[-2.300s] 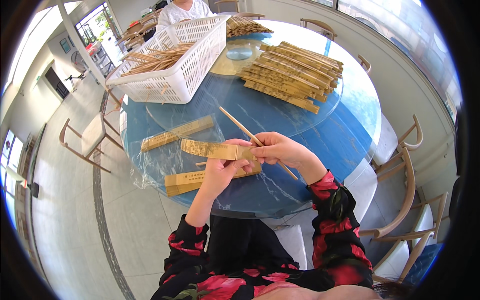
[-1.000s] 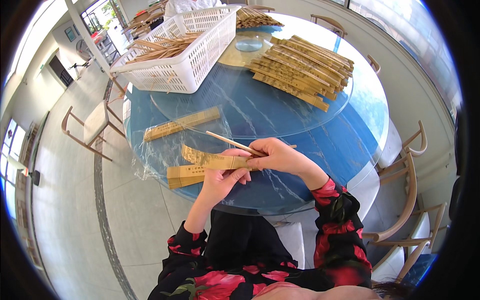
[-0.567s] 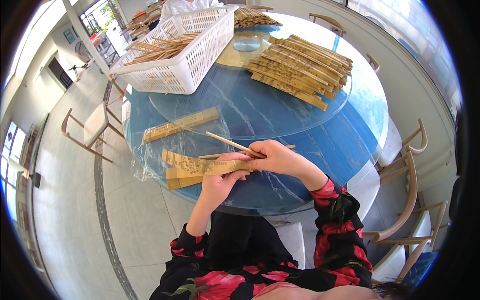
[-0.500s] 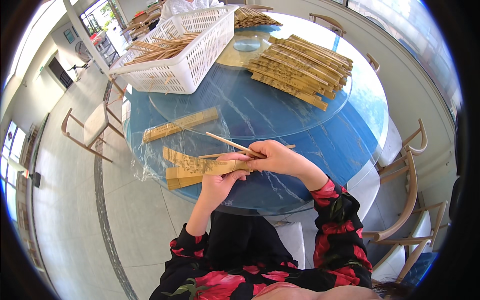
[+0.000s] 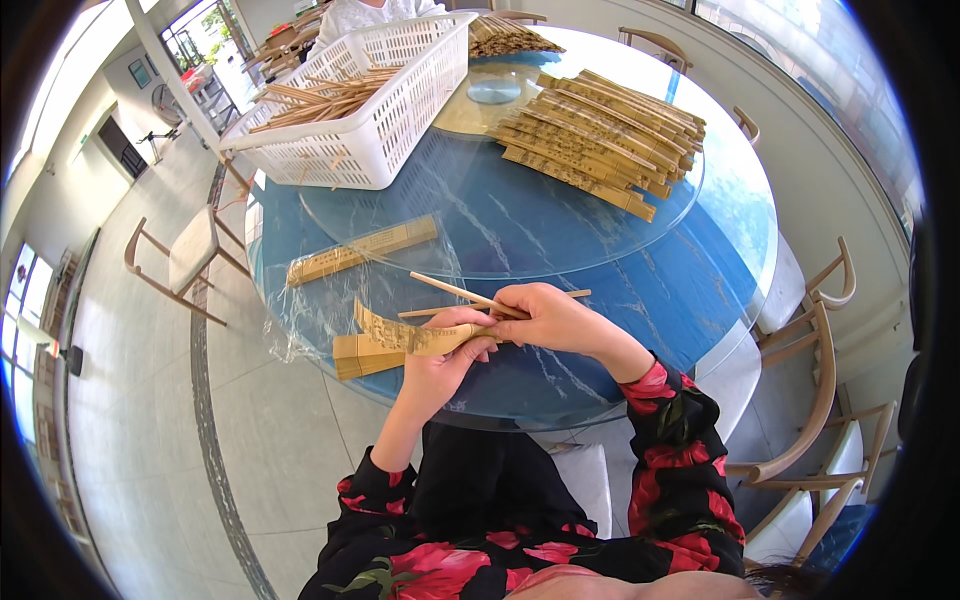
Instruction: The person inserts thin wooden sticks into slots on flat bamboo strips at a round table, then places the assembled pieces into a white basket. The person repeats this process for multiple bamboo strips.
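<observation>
My left hand (image 5: 437, 368) is closed on a printed tan paper chopstick sleeve (image 5: 400, 336), whose free end curls up to the left. Below it, a stack of similar sleeves (image 5: 362, 358) juts out beside the same hand; its near end is hidden. My right hand (image 5: 552, 318) pinches a wooden chopstick (image 5: 452, 290) that points up and left, and its fingertips meet the left hand at the sleeve's right end. Another thin chopstick (image 5: 418, 312) lies behind the hands, partly covered by them. Farther off, a bundle of sleeves (image 5: 375, 245) rests on clear plastic wrap (image 5: 290, 335).
A white slatted basket (image 5: 400, 125) holding many loose chopsticks (image 5: 325, 98) stands far left on the round blue glass-topped table (image 5: 560, 375). Filled sleeves (image 5: 600, 140) are piled far right, with another pile (image 5: 510, 38) behind. A person in white (image 5: 365, 12) sits beyond the basket. Wooden chairs surround the table.
The sleeve's free end has bent up further and shifted right. My right hand and its chopstick have moved slightly; the left hand stays almost in place.
</observation>
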`<state>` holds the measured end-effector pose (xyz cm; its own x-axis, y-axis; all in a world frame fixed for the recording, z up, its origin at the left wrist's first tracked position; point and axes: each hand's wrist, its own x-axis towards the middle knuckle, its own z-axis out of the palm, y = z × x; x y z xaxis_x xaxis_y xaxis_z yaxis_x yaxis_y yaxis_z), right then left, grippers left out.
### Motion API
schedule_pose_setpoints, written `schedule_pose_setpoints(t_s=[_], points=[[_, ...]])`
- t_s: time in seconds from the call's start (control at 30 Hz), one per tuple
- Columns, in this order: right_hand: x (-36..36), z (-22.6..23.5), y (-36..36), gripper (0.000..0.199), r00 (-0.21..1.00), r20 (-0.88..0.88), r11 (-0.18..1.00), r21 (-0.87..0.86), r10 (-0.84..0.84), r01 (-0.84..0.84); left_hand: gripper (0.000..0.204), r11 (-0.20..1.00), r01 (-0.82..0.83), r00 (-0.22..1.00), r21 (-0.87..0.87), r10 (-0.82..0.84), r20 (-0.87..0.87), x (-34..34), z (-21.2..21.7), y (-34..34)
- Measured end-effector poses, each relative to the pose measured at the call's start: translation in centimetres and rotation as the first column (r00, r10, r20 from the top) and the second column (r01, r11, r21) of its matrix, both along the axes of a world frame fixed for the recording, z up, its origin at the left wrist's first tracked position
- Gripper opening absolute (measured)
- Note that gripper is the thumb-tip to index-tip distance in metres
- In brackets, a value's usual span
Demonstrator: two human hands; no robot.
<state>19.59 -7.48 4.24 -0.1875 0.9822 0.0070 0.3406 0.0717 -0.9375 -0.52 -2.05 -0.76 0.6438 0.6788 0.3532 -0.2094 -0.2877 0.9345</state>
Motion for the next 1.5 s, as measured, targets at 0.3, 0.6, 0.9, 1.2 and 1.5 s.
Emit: schedule_pose_setpoints(t_s=[0.3, 0.6, 0.9, 1.2, 1.5], points=[[1.1, 1.1, -0.4, 0.024, 0.999, 0.033, 0.998, 0.053, -0.043, 0.041, 0.019, 0.997, -0.050, 0.997, -0.060, 0.053, 0.052, -0.3, -0.1, 0.3], [6.4, 3.0, -1.5, 0.026, 0.984, 0.138, 0.993, -0.040, 0.114, -0.110, 0.023, 0.967, -0.110, 0.975, -0.231, 0.149, 0.162, -1.0, 0.1, 0.8], [5.7, 2.4, -1.1, 0.027, 0.955, 0.273, 0.991, -0.103, 0.114, -0.089, 0.024, 0.969, -0.101, 0.973, -0.226, 0.144, 0.179, -1.1, 0.1, 0.9], [5.2, 2.5, -1.1, 0.026, 0.964, 0.225, 0.985, -0.129, 0.143, -0.116, 0.026, 0.982, -0.084, 0.979, -0.171, 0.114, 0.172, -0.9, 0.3, 0.7], [4.3, 2.0, -0.8, 0.023, 0.976, 0.131, 0.982, -0.086, 0.176, -0.166, 0.040, 0.973, -0.103, 0.975, -0.206, 0.140, 0.173, -0.9, 0.7, 0.6]])
